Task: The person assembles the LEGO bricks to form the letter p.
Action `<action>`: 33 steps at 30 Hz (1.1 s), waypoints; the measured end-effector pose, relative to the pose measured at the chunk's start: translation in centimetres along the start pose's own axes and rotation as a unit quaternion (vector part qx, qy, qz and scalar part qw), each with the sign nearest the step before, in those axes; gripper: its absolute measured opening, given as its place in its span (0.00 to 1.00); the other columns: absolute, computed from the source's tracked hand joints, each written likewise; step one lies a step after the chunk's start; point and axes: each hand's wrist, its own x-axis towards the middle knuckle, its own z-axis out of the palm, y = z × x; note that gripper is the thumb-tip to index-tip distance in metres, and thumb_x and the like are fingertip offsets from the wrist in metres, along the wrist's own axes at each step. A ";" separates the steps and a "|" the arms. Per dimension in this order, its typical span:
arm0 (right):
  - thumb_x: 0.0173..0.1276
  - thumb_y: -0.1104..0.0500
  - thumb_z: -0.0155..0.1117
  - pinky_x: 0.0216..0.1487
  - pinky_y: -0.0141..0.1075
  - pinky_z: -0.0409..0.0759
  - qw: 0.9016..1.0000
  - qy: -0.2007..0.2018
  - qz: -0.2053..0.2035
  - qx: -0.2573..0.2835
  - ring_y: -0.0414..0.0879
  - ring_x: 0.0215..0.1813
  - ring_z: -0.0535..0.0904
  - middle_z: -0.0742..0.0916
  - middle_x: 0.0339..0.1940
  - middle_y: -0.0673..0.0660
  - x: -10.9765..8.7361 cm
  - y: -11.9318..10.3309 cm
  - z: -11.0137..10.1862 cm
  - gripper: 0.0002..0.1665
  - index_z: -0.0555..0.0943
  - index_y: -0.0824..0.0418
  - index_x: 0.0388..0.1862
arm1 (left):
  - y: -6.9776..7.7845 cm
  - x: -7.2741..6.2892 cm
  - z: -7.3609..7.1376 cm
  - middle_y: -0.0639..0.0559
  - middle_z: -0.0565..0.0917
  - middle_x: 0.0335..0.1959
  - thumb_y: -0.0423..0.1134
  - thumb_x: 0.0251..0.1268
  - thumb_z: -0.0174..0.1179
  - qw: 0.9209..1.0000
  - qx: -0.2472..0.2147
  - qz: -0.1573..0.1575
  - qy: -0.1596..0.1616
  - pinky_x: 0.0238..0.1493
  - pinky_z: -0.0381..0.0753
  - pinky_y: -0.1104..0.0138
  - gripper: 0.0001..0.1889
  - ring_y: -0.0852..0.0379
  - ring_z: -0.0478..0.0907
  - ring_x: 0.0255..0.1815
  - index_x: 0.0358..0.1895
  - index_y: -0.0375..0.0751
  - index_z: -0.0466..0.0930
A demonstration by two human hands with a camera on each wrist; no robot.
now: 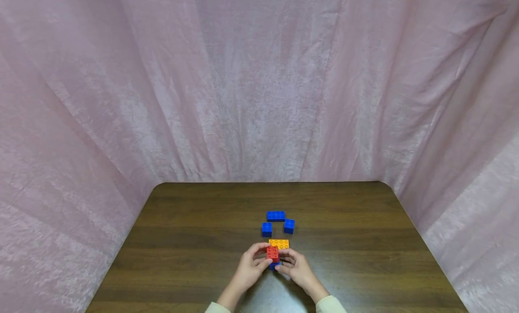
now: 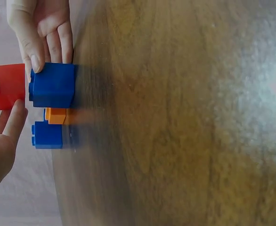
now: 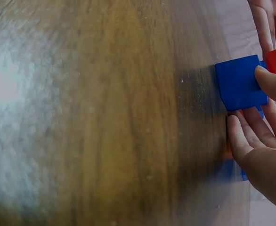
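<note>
My left hand (image 1: pixel 252 267) pinches a square red building brick (image 1: pixel 272 253) between thumb and fingers. Directly beneath it is a square blue brick (image 2: pixel 54 85), studs toward the red one, with a narrow gap between the two in the left wrist view. The right hand (image 1: pixel 298 269) grips this blue brick (image 3: pixel 242 84), its thumb on the near side and a finger on the far side, low over the wooden table (image 3: pixel 124 117). Just beyond both hands lies an orange-yellow eight-stud brick (image 1: pixel 279 244), partly hidden by the left fingers and the red brick.
Farther back on the table are two square blue bricks, one on the left (image 1: pixel 266 229) and one on the right (image 1: pixel 289 226). Behind them lies a longer blue brick (image 1: pixel 276 216). Pink curtains (image 1: pixel 267 88) hang around the table's back and sides.
</note>
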 end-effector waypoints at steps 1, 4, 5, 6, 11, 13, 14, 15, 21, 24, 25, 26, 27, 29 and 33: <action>0.58 0.72 0.69 0.56 0.41 0.80 1.000 0.000 -0.001 0.000 0.62 0.55 0.78 0.81 0.52 0.73 0.0 0.0 0.0 0.26 0.73 0.77 0.55 | -0.1 0.0 0.0 0.31 0.76 0.55 0.22 0.61 0.60 1.000 0.000 0.001 0.000 0.54 0.81 0.58 0.19 0.35 0.74 0.56 0.56 0.26 0.72; 0.58 0.72 0.68 0.57 0.42 0.80 1.000 0.000 0.003 0.004 0.63 0.56 0.78 0.80 0.52 0.73 0.1 0.1 0.0 0.26 0.73 0.78 0.55 | -0.4 0.0 0.1 0.31 0.76 0.54 0.22 0.60 0.60 1.000 0.003 0.001 -0.001 0.54 0.81 0.57 0.19 0.35 0.75 0.56 0.56 0.26 0.73; 0.58 0.72 0.68 0.57 0.42 0.80 1.000 0.000 0.002 0.005 0.63 0.56 0.77 0.80 0.52 0.74 0.1 0.1 0.0 0.26 0.73 0.78 0.55 | -0.5 0.1 0.1 0.31 0.76 0.54 0.22 0.60 0.60 1.000 0.004 0.001 -0.001 0.53 0.81 0.57 0.19 0.35 0.75 0.56 0.55 0.26 0.73; 0.58 0.73 0.68 0.57 0.42 0.79 1.000 0.000 0.004 0.008 0.64 0.56 0.77 0.80 0.53 0.74 0.1 0.1 0.0 0.26 0.73 0.78 0.55 | -0.6 0.1 0.1 0.31 0.76 0.54 0.22 0.60 0.60 1.000 0.005 0.001 -0.001 0.53 0.81 0.57 0.19 0.35 0.75 0.55 0.55 0.26 0.73; 0.57 0.73 0.68 0.57 0.45 0.79 1.000 0.003 0.002 0.012 0.65 0.56 0.77 0.80 0.52 0.74 0.1 0.1 0.0 0.26 0.73 0.78 0.55 | -0.8 0.0 0.1 0.32 0.76 0.54 0.22 0.61 0.61 1.000 0.010 -0.004 -0.001 0.53 0.81 0.58 0.18 0.36 0.75 0.55 0.55 0.26 0.73; 0.57 0.73 0.68 0.57 0.45 0.79 1.000 0.006 0.002 0.011 0.64 0.56 0.77 0.80 0.52 0.74 0.1 0.1 0.0 0.26 0.73 0.78 0.55 | -1.0 0.1 0.1 0.32 0.76 0.54 0.22 0.60 0.60 1.000 0.017 -0.004 0.000 0.53 0.81 0.58 0.18 0.36 0.75 0.55 0.55 0.26 0.73; 0.57 0.73 0.68 0.57 0.45 0.79 1.000 0.006 0.002 0.011 0.64 0.56 0.77 0.80 0.52 0.74 0.1 0.1 0.0 0.26 0.73 0.78 0.55 | -1.0 0.1 0.1 0.32 0.76 0.53 0.21 0.60 0.60 1.000 0.022 -0.003 0.000 0.53 0.81 0.57 0.18 0.35 0.75 0.54 0.54 0.26 0.73; 0.57 0.73 0.68 0.57 0.45 0.79 1.000 0.007 0.003 0.010 0.64 0.55 0.77 0.81 0.52 0.73 0.1 0.1 0.0 0.26 0.73 0.78 0.55 | -1.1 0.1 0.1 0.31 0.76 0.53 0.21 0.60 0.60 1.000 0.030 0.000 0.001 0.52 0.81 0.57 0.18 0.35 0.75 0.54 0.54 0.25 0.73; 0.57 0.73 0.69 0.57 0.44 0.79 1.000 0.008 0.004 0.012 0.64 0.55 0.78 0.81 0.52 0.74 0.2 0.1 0.0 0.26 0.74 0.78 0.55 | -1.1 0.2 0.2 0.31 0.77 0.49 0.18 0.57 0.60 0.997 0.073 0.028 0.007 0.50 0.82 0.53 0.17 0.33 0.77 0.51 0.51 0.24 0.74; 0.57 0.72 0.69 0.57 0.46 0.79 1.000 0.008 0.006 0.011 0.64 0.55 0.78 0.81 0.52 0.74 0.2 0.1 0.0 0.26 0.74 0.78 0.54 | -1.2 0.2 0.1 0.34 0.78 0.49 0.21 0.58 0.62 0.996 0.085 0.041 0.004 0.50 0.82 0.54 0.17 0.37 0.78 0.50 0.51 0.28 0.75; 0.57 0.72 0.69 0.57 0.46 0.79 1.000 0.008 0.008 0.008 0.64 0.55 0.78 0.81 0.52 0.74 0.2 0.1 -0.1 0.26 0.74 0.78 0.54 | -1.3 0.2 0.1 0.35 0.78 0.48 0.22 0.58 0.62 0.995 0.089 0.042 0.002 0.51 0.82 0.55 0.17 0.38 0.79 0.50 0.51 0.29 0.75; 0.57 0.73 0.69 0.57 0.46 0.79 1.000 0.008 0.010 0.005 0.64 0.55 0.78 0.81 0.53 0.74 0.2 0.0 -0.1 0.26 0.74 0.78 0.54 | -1.3 0.2 0.0 0.37 0.78 0.48 0.23 0.58 0.63 0.995 0.091 0.043 0.000 0.51 0.82 0.56 0.17 0.39 0.79 0.50 0.51 0.30 0.76; 0.57 0.73 0.69 0.56 0.46 0.79 1.000 0.008 0.011 0.004 0.64 0.55 0.78 0.81 0.53 0.74 0.2 0.0 -0.1 0.25 0.74 0.78 0.54 | -1.2 0.2 0.0 0.38 0.78 0.48 0.24 0.59 0.63 0.995 0.095 0.043 -0.002 0.51 0.82 0.57 0.16 0.40 0.79 0.50 0.51 0.31 0.76; 0.57 0.73 0.69 0.56 0.46 0.80 1.000 0.007 0.013 0.001 0.64 0.54 0.78 0.80 0.52 0.74 0.1 -0.4 0.0 0.25 0.74 0.78 0.54 | -1.1 0.2 -0.1 0.39 0.79 0.48 0.24 0.59 0.63 0.994 0.098 0.045 -0.007 0.51 0.82 0.59 0.16 0.41 0.79 0.51 0.51 0.32 0.76; 0.56 0.75 0.68 0.55 0.50 0.79 1.000 0.003 0.007 0.002 0.66 0.53 0.78 0.80 0.51 0.76 -0.3 -2.0 0.0 0.24 0.74 0.80 0.52 | -1.0 0.3 -0.2 0.39 0.78 0.48 0.23 0.58 0.62 0.994 0.099 0.048 -0.020 0.51 0.82 0.59 0.16 0.41 0.79 0.50 0.50 0.32 0.76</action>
